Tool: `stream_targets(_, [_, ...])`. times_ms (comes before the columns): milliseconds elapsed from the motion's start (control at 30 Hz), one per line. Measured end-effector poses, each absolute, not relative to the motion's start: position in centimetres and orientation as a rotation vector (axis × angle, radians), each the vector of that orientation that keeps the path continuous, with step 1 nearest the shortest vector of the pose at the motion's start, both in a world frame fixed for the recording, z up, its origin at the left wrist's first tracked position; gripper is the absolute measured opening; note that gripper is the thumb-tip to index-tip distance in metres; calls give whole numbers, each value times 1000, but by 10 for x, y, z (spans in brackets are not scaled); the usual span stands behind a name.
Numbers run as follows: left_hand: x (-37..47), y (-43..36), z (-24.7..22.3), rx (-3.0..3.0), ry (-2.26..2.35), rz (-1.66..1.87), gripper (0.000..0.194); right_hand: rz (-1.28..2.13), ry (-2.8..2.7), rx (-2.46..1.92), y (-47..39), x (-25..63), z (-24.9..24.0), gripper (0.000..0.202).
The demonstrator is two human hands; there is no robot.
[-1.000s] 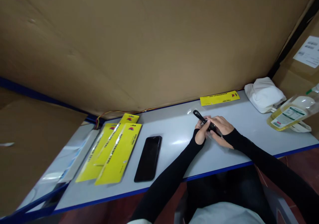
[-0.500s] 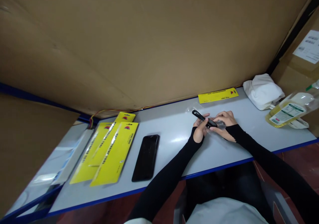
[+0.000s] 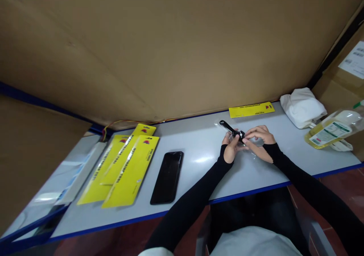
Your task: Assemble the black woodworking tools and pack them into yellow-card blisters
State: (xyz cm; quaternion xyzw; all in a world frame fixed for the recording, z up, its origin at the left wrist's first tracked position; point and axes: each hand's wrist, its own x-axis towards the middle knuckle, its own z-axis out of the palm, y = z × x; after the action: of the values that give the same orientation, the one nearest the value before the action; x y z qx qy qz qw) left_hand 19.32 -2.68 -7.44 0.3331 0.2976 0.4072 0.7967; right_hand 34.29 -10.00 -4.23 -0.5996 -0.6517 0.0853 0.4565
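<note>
A black spokeshave with a slim handle and a wider middle with silver parts lies slantwise between my hands, above the table. Gripping it near its middle is my left hand, thumb on top. My right hand pinches at its near end with thumb and fingertips, which partly hide that end. Thin clear plastic shows around the tool and under my fingers; how far it wraps the tool I cannot tell.
Several yellow cards printed with tool lettering overlap at the left, beside a black phone. Another yellow card lies at the back edge. To the right are a white cloth bundle and a bottle of yellow liquid. Cardboard walls surround the table.
The spokeshave has turned in my hands, so its middle with the silver parts now shows. My right fingers have shifted slightly along it. The camera view has moved a little.
</note>
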Motion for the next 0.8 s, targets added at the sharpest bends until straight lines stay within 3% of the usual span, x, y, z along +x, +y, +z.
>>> stream_targets(267, [196, -21, -82, 624, 698, 943, 64, 422, -1546, -1510, -105, 331, -40, 10])
stream_targets(433, [195, -25, -78, 624, 700, 886, 59, 211, -1681, -1592, -105, 336, -37, 5])
stream_targets(600, [195, -25, -77, 651, 709, 857, 54, 293, -1662, -1612, -103, 343, -39, 35])
stream_targets(800, [193, -27, -76, 695, 684, 850, 57, 178, -1783, -1537, -100, 345, -48, 42])
